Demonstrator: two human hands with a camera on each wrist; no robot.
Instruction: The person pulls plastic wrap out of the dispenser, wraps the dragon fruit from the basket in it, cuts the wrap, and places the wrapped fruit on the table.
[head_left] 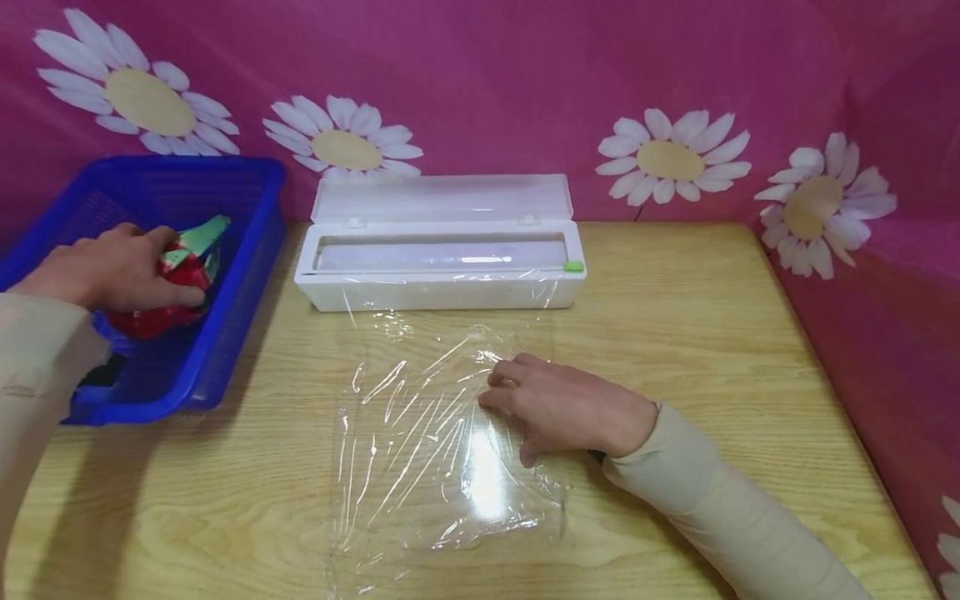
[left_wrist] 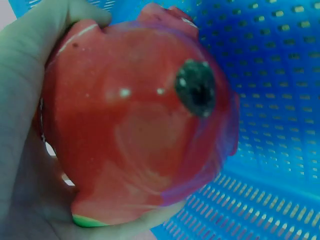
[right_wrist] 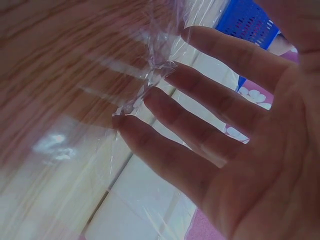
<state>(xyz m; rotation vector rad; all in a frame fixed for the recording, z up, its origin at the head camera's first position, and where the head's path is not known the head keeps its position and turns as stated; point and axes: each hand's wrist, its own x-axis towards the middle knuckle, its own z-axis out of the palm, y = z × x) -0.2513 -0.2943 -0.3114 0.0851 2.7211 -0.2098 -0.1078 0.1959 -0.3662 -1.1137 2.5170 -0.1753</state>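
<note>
"Table [head_left: 712,333] first: where's the clear film [head_left: 405,467]?"
"Spread on it, beneath your right hand [head_left: 570,408]; fingers nearly straight and apart, tips touching film."
"And the red fruit [left_wrist: 145,110]?"
"Within the blue basket [head_left: 247,292], held in your left hand [head_left: 105,271], fingers curled round its sides."

Glares off the film [head_left: 427,450] before the box [head_left: 442,293], casts shadow by the basket [head_left: 243,308] left of it, softens in wrist views.
</note>
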